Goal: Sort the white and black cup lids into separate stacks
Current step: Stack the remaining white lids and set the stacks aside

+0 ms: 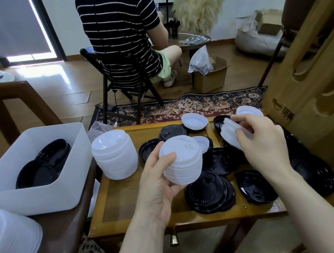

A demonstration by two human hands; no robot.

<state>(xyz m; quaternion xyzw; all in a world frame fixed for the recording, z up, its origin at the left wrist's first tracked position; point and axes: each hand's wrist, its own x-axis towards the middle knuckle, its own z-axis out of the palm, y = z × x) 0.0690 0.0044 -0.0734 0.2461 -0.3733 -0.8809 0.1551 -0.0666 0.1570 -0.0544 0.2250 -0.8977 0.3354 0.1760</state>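
My left hand (161, 185) grips a short white stack (182, 163) at frame centre, above the table (130, 199). My right hand (263, 145) pinches a few more white lids (230, 135) just to its right. I judge I'm mid-gather of whites: next, these should be nested onto the held stack, rims aligned. Black lids (210, 192) lie loose across the table's right; a taller white pile (115, 155) stands centre-left, and the bin (37, 193) at left holds blacks

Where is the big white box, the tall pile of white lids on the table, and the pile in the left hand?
white box (40, 195): head view, front wall.
tall white lid stack (115, 157): head view, side of stack.
held white lid stack (182, 159): head view, top lid; left hand (156, 186) grips it.
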